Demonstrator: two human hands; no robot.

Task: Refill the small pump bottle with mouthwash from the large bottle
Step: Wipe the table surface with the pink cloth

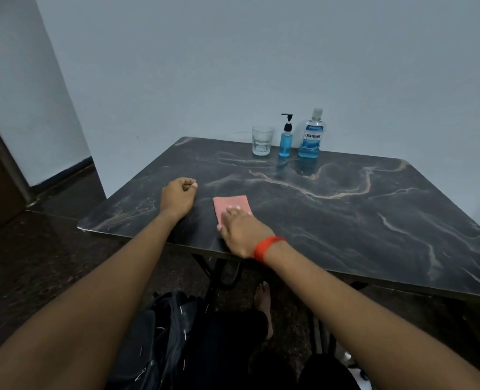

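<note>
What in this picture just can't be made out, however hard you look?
All from the head view:
- Pink cloth: its near part is covered by the right hand.
- Left hand: curled into a fist, so whether it holds anything is hidden.
- Large bottle: the small print under the brand name is too small to read.
- Glass: too far to tell whether it holds any liquid.
- Dark bag on the floor: partly hidden by the left arm.

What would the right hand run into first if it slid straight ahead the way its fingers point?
Only the pink cloth that the right hand already rests on. Past it the dark table looks bare toward the far left edge; the glass seems off that line, though depth is unclear.
</note>
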